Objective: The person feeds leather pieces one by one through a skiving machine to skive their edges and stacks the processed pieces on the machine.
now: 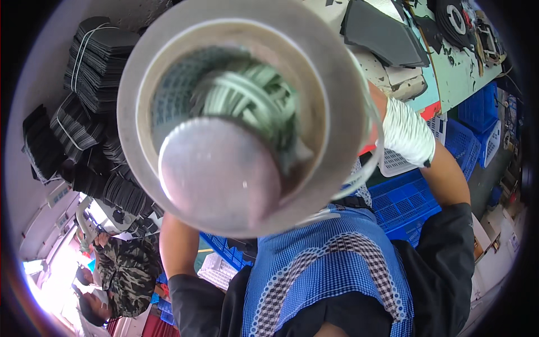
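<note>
A large round container with a grey rim fills the upper middle, very close, its mouth facing up at me. A blurred bundle of pale green-white strips lies inside it. At the lower left of the mouth is a shiny round metal disc; whether it is a lid or part of the container is unclear. My left forearm rises behind the container, which hides that hand completely. White cord is wound thickly around my right wrist. Only a sliver of my right hand shows beside the container; its fingers are hidden.
Tied stacks of dark sheets stand at the left. Dark panels and a black coil lie on the pale green table at upper right. Blue crates stand below. A person in camouflage clothing is at lower left.
</note>
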The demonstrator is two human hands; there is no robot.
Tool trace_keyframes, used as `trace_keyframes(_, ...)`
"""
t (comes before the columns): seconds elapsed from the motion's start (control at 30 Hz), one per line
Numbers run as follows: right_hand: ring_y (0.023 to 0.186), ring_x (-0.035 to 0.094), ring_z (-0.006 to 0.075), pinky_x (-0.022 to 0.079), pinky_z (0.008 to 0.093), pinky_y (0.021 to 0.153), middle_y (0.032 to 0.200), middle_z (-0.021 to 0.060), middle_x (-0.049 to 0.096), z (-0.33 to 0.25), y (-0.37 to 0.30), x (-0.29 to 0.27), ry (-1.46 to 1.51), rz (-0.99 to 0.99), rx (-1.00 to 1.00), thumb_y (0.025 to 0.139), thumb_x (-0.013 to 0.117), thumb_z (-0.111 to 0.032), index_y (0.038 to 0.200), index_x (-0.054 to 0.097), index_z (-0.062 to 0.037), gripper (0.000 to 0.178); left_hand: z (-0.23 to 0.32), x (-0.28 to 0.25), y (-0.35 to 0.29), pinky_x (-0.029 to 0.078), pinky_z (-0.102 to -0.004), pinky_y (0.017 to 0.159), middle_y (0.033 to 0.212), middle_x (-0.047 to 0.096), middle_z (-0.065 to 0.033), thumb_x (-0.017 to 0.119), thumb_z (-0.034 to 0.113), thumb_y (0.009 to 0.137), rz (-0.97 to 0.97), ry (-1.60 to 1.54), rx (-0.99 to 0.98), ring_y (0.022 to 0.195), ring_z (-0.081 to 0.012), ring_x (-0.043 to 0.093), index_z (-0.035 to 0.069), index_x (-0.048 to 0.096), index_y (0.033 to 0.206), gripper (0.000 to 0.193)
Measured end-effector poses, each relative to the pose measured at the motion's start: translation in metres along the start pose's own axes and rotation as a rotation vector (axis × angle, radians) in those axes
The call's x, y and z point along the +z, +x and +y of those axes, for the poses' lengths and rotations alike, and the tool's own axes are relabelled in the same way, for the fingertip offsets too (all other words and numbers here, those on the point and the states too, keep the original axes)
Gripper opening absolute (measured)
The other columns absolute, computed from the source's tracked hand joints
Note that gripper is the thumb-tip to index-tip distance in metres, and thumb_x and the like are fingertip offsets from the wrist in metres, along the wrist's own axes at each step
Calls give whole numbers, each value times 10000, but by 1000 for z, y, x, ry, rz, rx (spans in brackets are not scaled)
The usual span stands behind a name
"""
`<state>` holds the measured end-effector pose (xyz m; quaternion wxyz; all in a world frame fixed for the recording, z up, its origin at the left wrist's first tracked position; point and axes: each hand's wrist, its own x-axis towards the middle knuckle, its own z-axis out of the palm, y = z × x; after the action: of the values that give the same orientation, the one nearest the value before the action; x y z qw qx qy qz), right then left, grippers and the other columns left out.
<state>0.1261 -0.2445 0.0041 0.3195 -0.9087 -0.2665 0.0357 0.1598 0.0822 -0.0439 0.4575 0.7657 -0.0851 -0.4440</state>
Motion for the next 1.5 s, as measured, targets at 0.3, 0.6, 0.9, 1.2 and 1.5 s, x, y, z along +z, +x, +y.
trace_keyframes(0.3,1024,561,306,448,403,875,1025,127,605,13,-28,-20,293,-250,191,721,745,-131,822,697,-62,131,0,6,-15,494,-267,720,854,688,-42,727,164,835,-40,-33,-76,778,-124,626,-6,707,883,178)
trace_keyframes(0.6,726,647,318,504,374,661,791,147,648,9,-34,-40,440,-142,331,783,704,-95,941,671,-3,186,4,10,-29,482,-256,702,818,686,-31,756,155,815,-35,-76,-116,757,-100,612,3,720,874,167)
trace_keyframes(0.9,1049,549,323,458,419,859,955,113,595,-5,-5,-6,248,-52,53,792,688,-135,910,700,-108,122,7,12,-12,470,-244,684,781,684,-20,785,145,795,-104,-78,-109,736,-76,598,12,733,866,159)
trace_keyframes(1.2,827,661,337,526,389,690,830,146,666,-3,18,-37,-50,0,162,707,676,-65,931,662,-15,230,16,25,-10,462,-215,618,765,693,-18,821,84,750,-218,-80,-170,675,-61,598,7,746,862,155)
trace_keyframes(1.5,780,581,296,489,388,664,841,101,570,21,-31,-26,-413,547,-4,660,775,-194,733,612,-47,232,43,35,-22,482,-259,585,723,705,-95,875,57,636,-286,-2,201,641,-156,664,-4,744,802,220)
